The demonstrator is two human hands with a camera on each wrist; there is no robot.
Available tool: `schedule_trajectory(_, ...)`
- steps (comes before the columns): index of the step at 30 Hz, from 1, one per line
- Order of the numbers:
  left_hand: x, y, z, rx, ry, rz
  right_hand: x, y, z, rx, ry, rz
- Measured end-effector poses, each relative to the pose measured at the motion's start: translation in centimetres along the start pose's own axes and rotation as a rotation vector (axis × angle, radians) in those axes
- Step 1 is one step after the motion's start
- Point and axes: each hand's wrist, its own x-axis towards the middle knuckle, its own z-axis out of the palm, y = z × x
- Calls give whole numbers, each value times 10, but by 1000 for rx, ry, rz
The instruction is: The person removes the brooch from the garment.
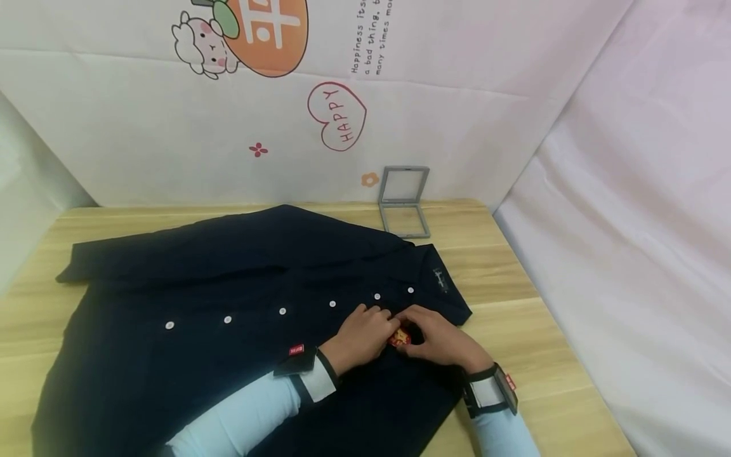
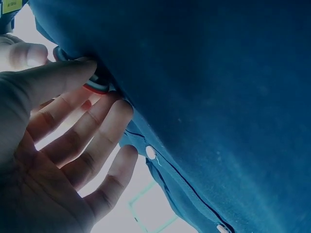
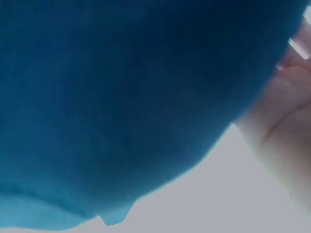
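Note:
A navy button-up shirt point(image 1: 188, 368) lies spread on the table, its collar point(image 1: 445, 292) to the right and a row of white buttons point(image 1: 282, 311) down its front. A small red-and-yellow badge point(image 1: 401, 337) is at the chest, between both hands. My left hand point(image 1: 365, 336) pinches it from the left; the left wrist view shows the thumb against the dark back of the badge point(image 2: 100, 88), close against the cloth. From the other side my right hand point(image 1: 442, 339) grips its edge with thumb and curled fingers. The right wrist view is mostly filled by cloth point(image 3: 121, 107).
A grey frame-like case point(image 1: 402, 204) with clear panels stands unfolded at the table's back edge, just beyond the collar. The wooden table point(image 1: 548, 381) is bounded by a printed white cloth point(image 1: 457, 114) behind and a plain one point(image 1: 645, 241) at the right.

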Motion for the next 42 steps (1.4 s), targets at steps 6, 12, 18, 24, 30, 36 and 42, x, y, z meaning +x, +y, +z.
schedule_trajectory(6, 2, -2, -1, -10, -7, -7, -5, -7, -11, -30, 19, 16)
schedule_trajectory(12, 2, -6, -4, -5, 13, -10, -6, -12, -12, -46, 27, 43)
schedule_trajectory(18, 2, -7, -8, -1, 14, -17, -4, -12, -7, -54, 40, 106)
schedule_trajectory(24, 2, -7, -9, -3, 13, -24, -3, -11, -1, -75, 44, 100)
schedule_trajectory(30, 2, -6, -9, -11, 15, -23, -1, -9, 5, -95, 103, 34)
schedule_trajectory(36, 4, -5, -5, -23, -3, -38, -4, -4, 8, -71, 103, 10)
schedule_trajectory(42, 3, -1, 0, -32, -32, -60, -8, -2, 10, -25, 71, 4)
